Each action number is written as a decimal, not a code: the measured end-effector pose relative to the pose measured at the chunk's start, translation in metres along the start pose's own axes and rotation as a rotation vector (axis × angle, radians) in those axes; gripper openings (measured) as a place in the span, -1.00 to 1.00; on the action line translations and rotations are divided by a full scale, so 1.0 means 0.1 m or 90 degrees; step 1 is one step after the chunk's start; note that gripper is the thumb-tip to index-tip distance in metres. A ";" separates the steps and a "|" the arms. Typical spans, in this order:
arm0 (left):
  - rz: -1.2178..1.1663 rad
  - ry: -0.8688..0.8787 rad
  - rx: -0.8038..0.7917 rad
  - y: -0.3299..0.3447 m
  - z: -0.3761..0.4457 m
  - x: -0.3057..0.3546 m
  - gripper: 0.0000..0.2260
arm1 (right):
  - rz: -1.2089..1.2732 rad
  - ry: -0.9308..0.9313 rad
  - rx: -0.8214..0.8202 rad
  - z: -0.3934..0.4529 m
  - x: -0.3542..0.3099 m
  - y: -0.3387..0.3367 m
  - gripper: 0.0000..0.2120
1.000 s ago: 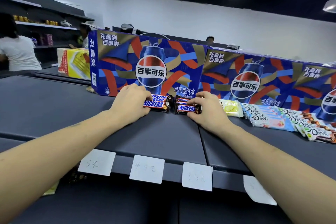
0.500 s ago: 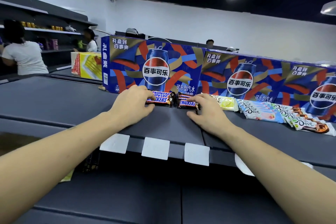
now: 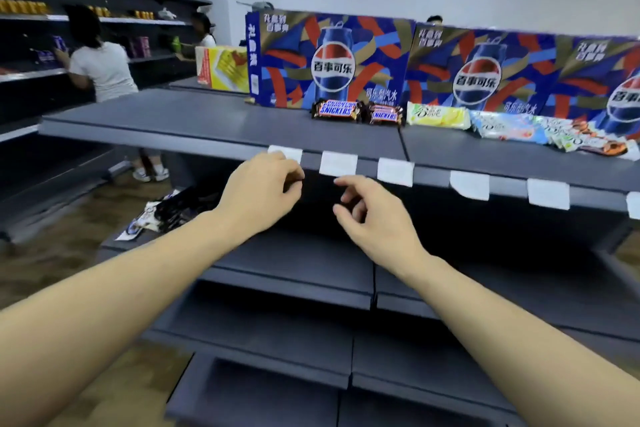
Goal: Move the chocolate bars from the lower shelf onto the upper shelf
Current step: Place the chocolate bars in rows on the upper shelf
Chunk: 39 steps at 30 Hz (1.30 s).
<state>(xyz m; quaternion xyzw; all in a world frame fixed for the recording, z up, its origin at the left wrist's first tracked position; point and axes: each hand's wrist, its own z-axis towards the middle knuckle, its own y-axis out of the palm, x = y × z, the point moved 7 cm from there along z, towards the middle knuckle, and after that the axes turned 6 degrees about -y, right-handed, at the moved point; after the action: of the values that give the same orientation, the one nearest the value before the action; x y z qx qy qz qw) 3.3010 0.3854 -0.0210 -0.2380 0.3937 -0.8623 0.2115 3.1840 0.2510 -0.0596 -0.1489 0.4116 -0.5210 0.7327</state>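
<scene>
Both hands hang empty with loosely curled fingers, the left hand point(image 3: 258, 192) and right hand point(image 3: 372, 215) just below the upper shelf point(image 3: 214, 139) edge. The chocolate bars point(image 3: 356, 112) lie above and beyond them, against the soda boxes point(image 3: 332, 62). Reaching under, knuckles may clip the paper price tags point(image 3: 337, 163); remaining wrappers point(image 3: 156, 215) lie far left of the left hand.
</scene>
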 end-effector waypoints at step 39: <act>0.008 -0.230 -0.117 2.83 -0.27 -2.91 -0.40 | -0.079 0.131 -0.242 0.92 1.49 4.09 -0.39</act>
<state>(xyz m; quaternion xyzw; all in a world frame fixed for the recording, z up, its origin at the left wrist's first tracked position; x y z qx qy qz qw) 3.5672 0.3920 -0.3284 -0.4045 0.4283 -0.7646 0.2615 3.5336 0.2681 -0.3337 -0.2553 0.5648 -0.4909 0.6122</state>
